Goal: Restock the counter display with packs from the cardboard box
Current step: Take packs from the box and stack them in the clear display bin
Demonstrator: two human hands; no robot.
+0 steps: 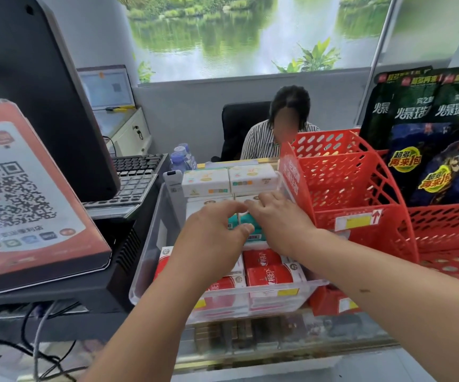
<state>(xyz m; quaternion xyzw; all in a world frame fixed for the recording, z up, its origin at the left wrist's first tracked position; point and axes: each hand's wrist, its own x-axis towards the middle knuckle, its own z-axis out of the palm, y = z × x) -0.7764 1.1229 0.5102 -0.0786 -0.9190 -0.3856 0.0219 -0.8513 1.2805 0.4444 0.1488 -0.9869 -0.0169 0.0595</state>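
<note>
Your left hand (pixel 211 235) curls round a small teal film-wrapped pack (pixel 246 226) in the clear plastic display tray (pixel 151 244); right hand (pixel 277 224) grip unclear. Prob. light, squashy, slick: pinch its sides.

Lake mural (pixel 236 31) on back wall, grey partition (pixel 195 111) below. Black office chair (pixel 236 125), white cabinet (pixel 129 130) at left. Bright, even light.

Both hands (pixel 214 232) (pixel 280 221) touch teal packs (pixel 246 226) in clear display (pixel 147 257).
</note>
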